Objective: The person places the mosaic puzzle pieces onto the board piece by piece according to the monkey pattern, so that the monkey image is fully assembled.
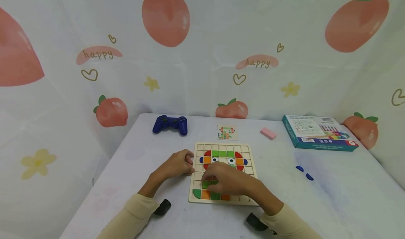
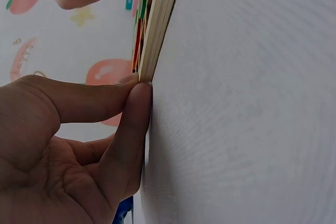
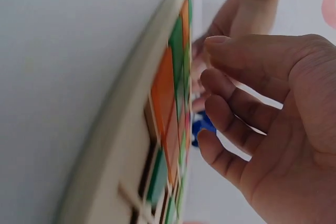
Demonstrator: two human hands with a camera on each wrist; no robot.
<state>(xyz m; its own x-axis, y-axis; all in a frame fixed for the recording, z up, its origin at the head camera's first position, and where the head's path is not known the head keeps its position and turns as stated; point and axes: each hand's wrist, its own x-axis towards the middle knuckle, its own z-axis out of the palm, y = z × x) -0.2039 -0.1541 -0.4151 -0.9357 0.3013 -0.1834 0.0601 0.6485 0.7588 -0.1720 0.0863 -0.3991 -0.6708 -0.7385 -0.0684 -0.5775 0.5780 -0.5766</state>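
Observation:
A square wooden grid board [image 1: 253, 196] lies on the table, with colored tiles set in its cells. Red, orange, green and blue tiles and two eye tiles [image 1: 231, 161] form a face in the upper part. Along the lower left are a green quarter-round tile [image 1: 197, 193] and orange and green squares. My left hand [image 1: 175, 164] pinches the board's left edge between thumb and finger, as the left wrist view shows. Above the lower middle of the board hovers my right hand [image 1: 226, 178], fingers loosely bent, nothing visible between them; it covers some cells.
Behind the board lies a small pattern card [image 1: 227, 132], with a pink block [image 1: 268, 133] to its right. Two blue half-round pieces [image 1: 309, 176] lie at right, below a teal-edged box [image 1: 319, 133]. A blue game controller [image 1: 171, 124] sits at the back left.

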